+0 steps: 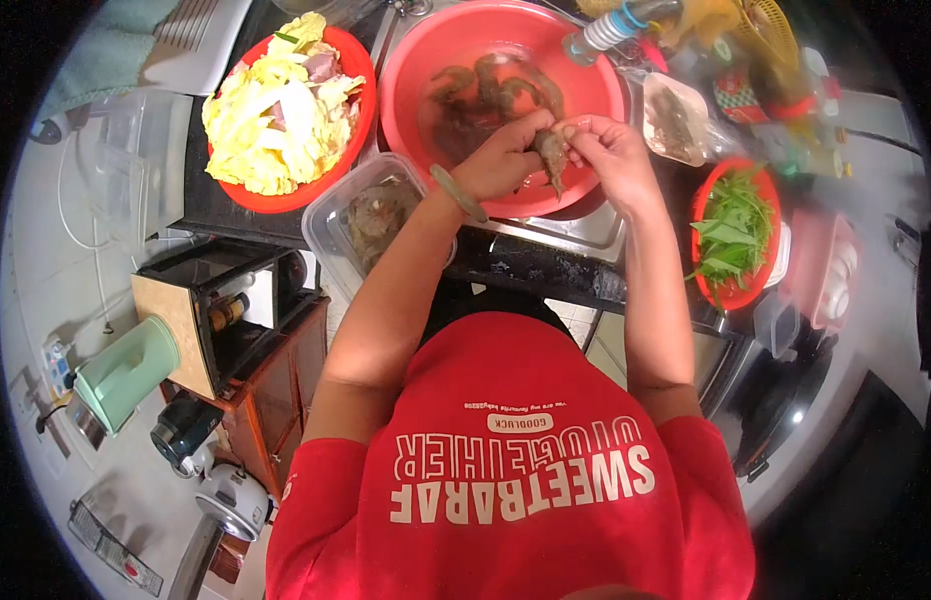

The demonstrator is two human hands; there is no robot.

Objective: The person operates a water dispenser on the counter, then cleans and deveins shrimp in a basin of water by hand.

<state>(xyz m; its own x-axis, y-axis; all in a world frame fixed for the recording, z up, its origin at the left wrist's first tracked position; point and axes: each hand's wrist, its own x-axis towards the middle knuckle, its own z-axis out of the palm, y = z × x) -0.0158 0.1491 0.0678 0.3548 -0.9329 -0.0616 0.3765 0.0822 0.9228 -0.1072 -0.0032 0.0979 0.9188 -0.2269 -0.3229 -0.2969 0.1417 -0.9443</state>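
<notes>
Over the near part of a pink-red basin (401,100), my left hand (501,158) holds a grey-brown shrimp (553,160) with its fingers closed round it. The fingertips of my right hand (611,155) pinch the same shrimp from the other side. Several more shrimp (501,85) lie in water inside the basin. Left of my left forearm stands a clear plastic container (331,225), with shrimp (379,215) in it.
A red bowl (364,75) of yellow leaves is at the upper left. A water tap (596,40) reaches over the basin. On the right are a white tray (676,118), a red basket of greens (731,235) and a pink egg box (824,270).
</notes>
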